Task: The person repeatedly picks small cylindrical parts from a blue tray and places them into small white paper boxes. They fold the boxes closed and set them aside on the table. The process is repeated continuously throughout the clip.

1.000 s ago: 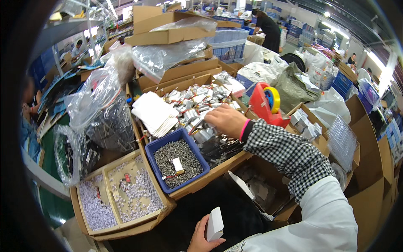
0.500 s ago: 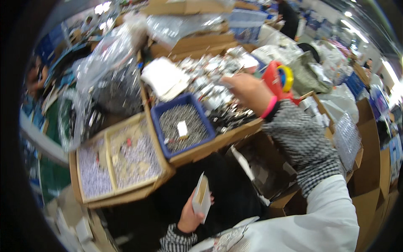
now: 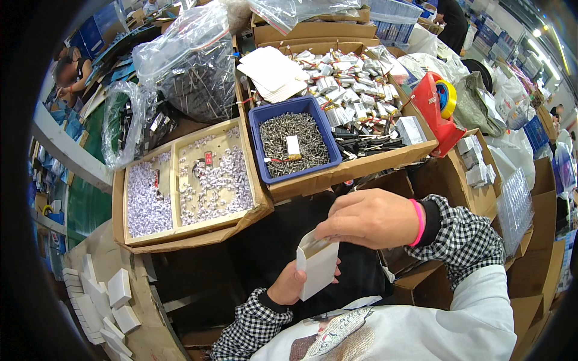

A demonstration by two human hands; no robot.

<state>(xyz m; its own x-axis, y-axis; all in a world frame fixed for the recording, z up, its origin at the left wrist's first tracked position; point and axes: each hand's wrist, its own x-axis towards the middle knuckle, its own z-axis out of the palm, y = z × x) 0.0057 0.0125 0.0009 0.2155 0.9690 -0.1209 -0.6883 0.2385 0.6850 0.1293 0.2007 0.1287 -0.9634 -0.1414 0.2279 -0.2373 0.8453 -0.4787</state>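
A narrow white cardboard box (image 3: 319, 272), its top end open, is tilted in my left hand (image 3: 289, 284), whose thumb and fingers wrap round its sides. At that open end my right hand (image 3: 374, 220) has its fingers pressed together and bent down into the mouth; whatever they hold is hidden. Beyond the hands stands a blue bin (image 3: 259, 129) of small metal screws, with one silver battery pack (image 3: 292, 146) lying on top. A heap of similar silver battery packs (image 3: 355, 84) fills the carton behind it.
A wooden tray (image 3: 176, 180) in two compartments holds small white pieces. Black sticks (image 3: 367, 144) lie beside the screw bin. A red tape dispenser (image 3: 430, 111) stands at the right. Several white boxes (image 3: 120, 287) lie at lower left. An open carton (image 3: 433, 180) sits below the bench edge.
My right hand has come back from the battery heap, down to the mouth of the white box. The left hand has raised the box slightly and moved it right. The view has shifted.
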